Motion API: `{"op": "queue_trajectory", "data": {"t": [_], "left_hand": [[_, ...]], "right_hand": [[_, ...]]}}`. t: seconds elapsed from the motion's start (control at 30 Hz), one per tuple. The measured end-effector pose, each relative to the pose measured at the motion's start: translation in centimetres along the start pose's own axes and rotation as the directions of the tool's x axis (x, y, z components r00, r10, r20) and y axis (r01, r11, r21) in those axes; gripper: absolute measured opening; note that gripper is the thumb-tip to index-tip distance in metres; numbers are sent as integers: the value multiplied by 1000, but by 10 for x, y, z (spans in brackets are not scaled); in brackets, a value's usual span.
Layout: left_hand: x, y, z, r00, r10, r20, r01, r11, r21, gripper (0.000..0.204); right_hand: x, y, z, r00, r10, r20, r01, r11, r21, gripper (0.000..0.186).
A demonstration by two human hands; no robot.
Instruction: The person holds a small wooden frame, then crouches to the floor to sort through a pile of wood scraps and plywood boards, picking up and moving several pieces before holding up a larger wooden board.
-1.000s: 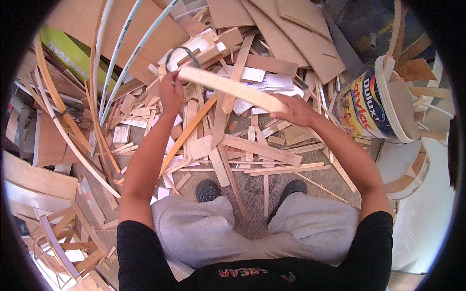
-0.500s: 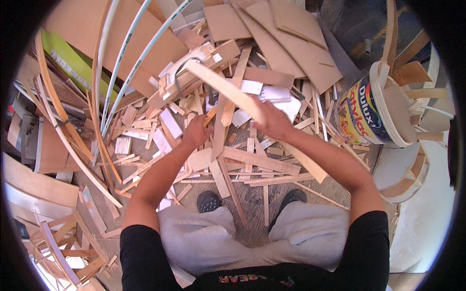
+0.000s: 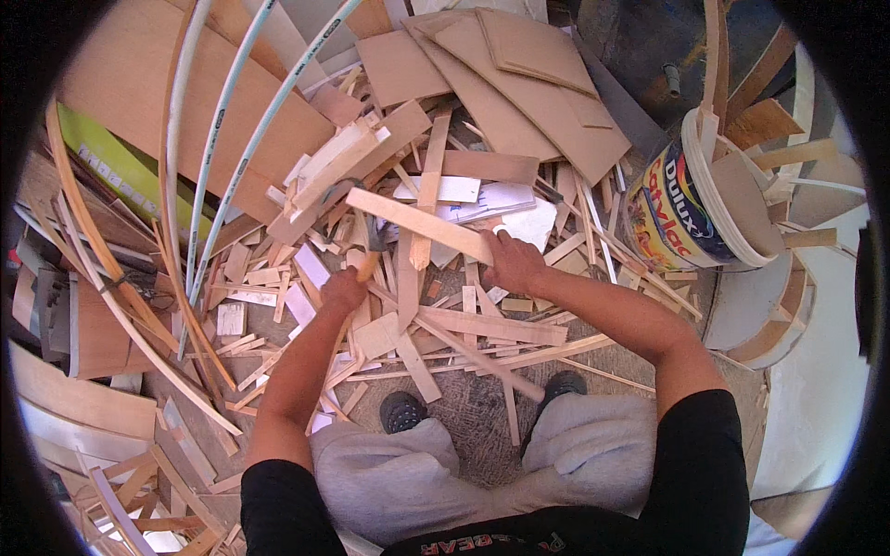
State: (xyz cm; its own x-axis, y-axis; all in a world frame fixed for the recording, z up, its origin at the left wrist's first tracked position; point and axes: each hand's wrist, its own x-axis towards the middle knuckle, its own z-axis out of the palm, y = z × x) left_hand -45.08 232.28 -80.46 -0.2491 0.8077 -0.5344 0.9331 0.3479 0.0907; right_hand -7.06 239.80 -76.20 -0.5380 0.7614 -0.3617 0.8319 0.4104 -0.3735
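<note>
The two hands are held apart near the middle of the frame. A pale wooden strip [image 3: 417, 221] is gripped near its right end by the right hand [image 3: 513, 263], and its other end is raised toward the upper left over the scrap pile. An orange-tan wooden piece [image 3: 368, 267] is clasped by the left hand [image 3: 345, 287]; its full shape cannot be made out. Beneath and around both hands, the floor [image 3: 473, 463] is littered with wood offcuts [image 3: 385, 335], crossed at many angles. White sheets [image 3: 525, 222] are seen behind the raised strip.

Farther out, brown flat boards [image 3: 524, 107] are stacked, overlapping, at the top centre. Light-blue pipes [image 3: 225, 107] are bowed across the upper left, beside a lime-green panel [image 3: 125, 162] and bent wooden strips [image 3: 116, 269]. At the right, a tilted paint bucket [image 3: 663, 199] is filled with wood pieces, and a curved wooden frame [image 3: 783, 320] is set below it. Dark clogs [image 3: 403, 412] are worn below grey trousers [image 3: 389, 482] at the lower centre.
</note>
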Motion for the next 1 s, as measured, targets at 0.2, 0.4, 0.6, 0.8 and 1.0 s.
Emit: {"op": "queue_trajectory", "data": {"t": [0.2, 0.4, 0.6, 0.8, 1.0], "left_hand": [[1, 19, -12, 904, -54, -424, -1, 992, -129, 65], [16, 53, -93, 364, 283, -888, -328, 931, 162, 70], [59, 27, -139, 803, 19, -596, -34, 999, -13, 50], [5, 24, -93, 695, 322, -643, -164, 941, 295, 44], [-48, 2, -65, 772, 277, -572, -177, 958, 225, 38]], "right_hand": [[0, 12, -16, 999, 46, 15, -46, 999, 25, 70], [17, 27, -22, 994, -55, -91, 59, 997, 49, 68], [37, 27, -4, 988, -148, -50, 154, 980, 130, 66], [26, 22, -11, 986, -166, -10, 166, 973, 159, 67], [19, 6, -10, 945, -326, -9, 325, 943, 71, 87]]}}
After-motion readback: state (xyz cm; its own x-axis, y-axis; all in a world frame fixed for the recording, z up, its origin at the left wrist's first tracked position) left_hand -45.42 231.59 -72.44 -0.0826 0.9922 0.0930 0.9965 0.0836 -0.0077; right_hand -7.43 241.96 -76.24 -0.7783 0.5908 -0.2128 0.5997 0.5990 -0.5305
